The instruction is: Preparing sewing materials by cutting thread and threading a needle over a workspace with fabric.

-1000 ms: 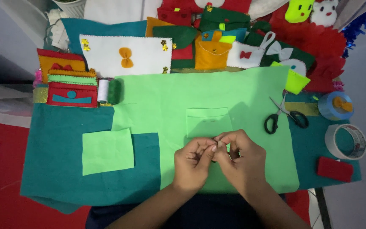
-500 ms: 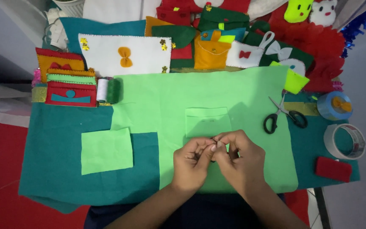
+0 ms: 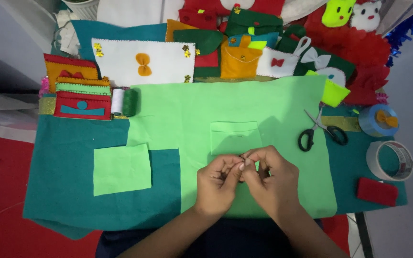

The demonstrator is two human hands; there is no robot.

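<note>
Both hands meet low in the middle of the view, over the near part of a large light green felt sheet [image 3: 244, 105]: the left hand [image 3: 218, 184] and the right hand [image 3: 271, 179] are pinched fingertip to fingertip on something very small between them, too small to make out. Just above the fingertips a light green felt pocket [image 3: 235, 136] lies on the sheet. The sheet overlaps a wider teal felt sheet [image 3: 68, 157] that covers the surface, and on the teal one, left of the hands and well apart from them, lies one loose light green felt square [image 3: 122, 168]. At the far left edge stands a stack of small felt pouches [image 3: 75, 93] in red, orange and green, with two thread spools just beside it, one white spool [image 3: 117, 101] and one green spool [image 3: 131, 102]. Behind these lies a white felt panel [image 3: 144, 62] with an orange bow, and farther right a heap of felt pieces in green, red, orange and white, among them an orange pouch [image 3: 237, 62]. To the right of the green sheet lie one pair of black-handled scissors [image 3: 321, 131], a blue tape roll [image 3: 378, 119], a clear tape roll [image 3: 390, 160] and a small red felt piece [image 3: 377, 191]. A red floor covering [image 3: 5, 229] shows at the lower left.
</note>
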